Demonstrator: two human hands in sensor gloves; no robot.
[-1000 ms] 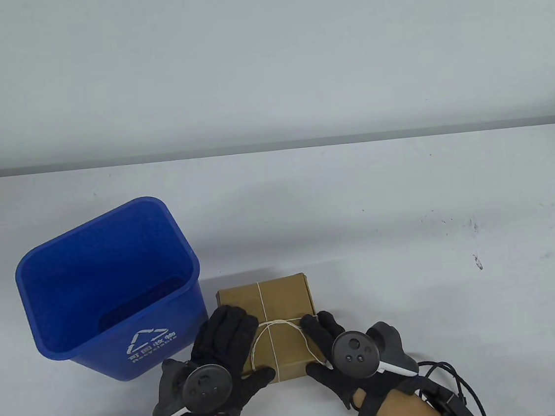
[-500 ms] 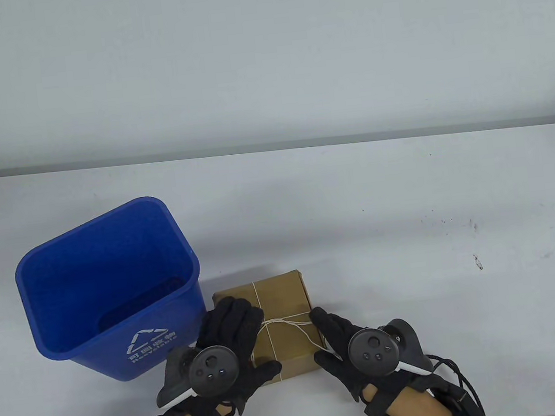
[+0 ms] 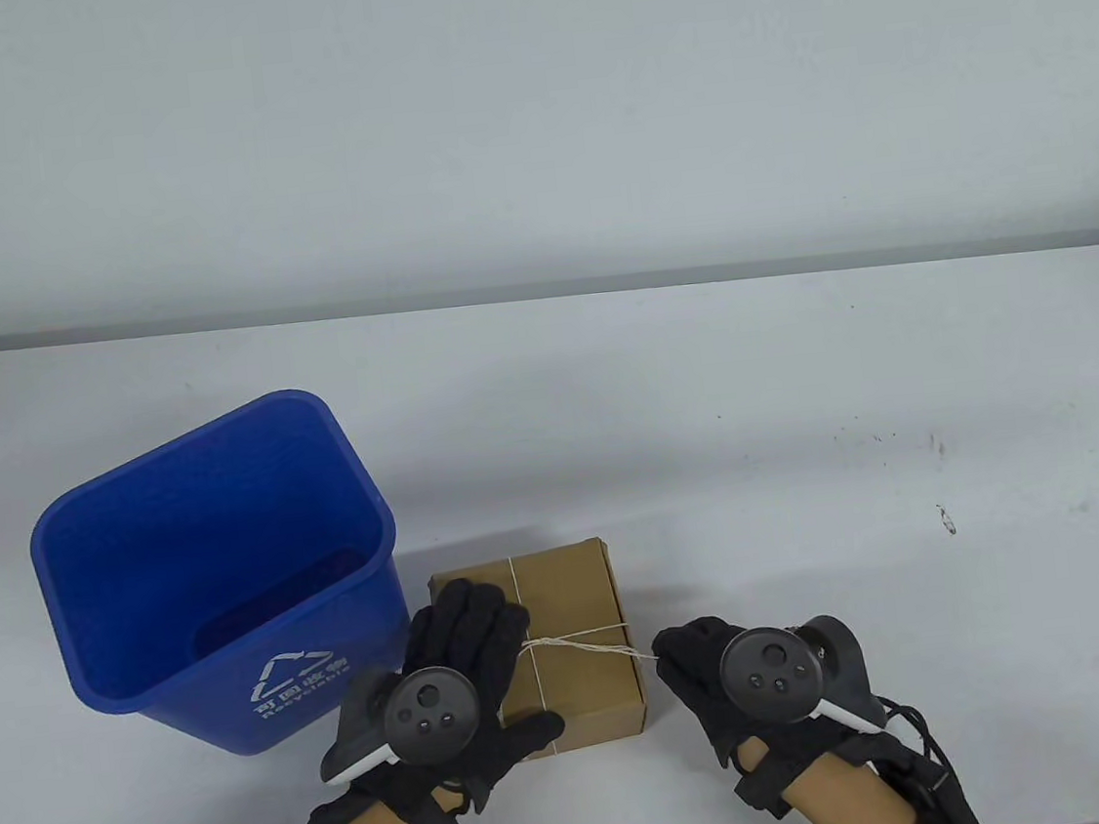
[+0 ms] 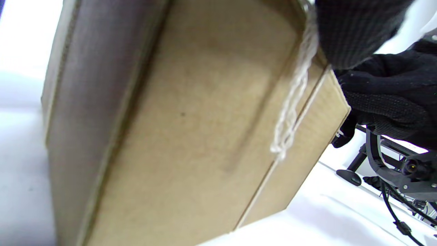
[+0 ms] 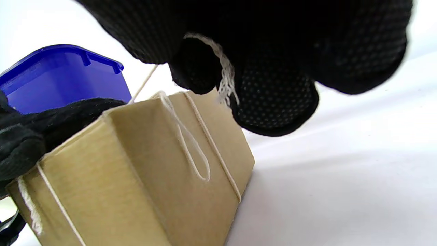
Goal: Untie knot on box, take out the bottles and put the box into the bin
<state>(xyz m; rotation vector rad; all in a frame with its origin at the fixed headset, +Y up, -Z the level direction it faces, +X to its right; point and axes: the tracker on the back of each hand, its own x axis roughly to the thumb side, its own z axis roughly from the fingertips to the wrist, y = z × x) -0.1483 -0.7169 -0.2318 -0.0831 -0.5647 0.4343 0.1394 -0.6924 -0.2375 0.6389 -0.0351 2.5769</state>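
A brown cardboard box tied crosswise with white string lies on the table right of the blue bin. My left hand lies on the box's left half, fingers flat on the lid and thumb at the near edge. To the right of the box, my right hand pinches a string end, which runs taut to the knot. The right wrist view shows the frayed string between finger and thumb, and a loop hanging down the box side. The bottles are hidden.
The open bin stands at the table's left, close to the box. A black cable trails from my right wrist at the near right. Bare white table lies behind and right of the box.
My right hand has moved right, off the box, drawing the string end out taut. The big loop on the lid has shrunk. My left hand has stayed on the box.
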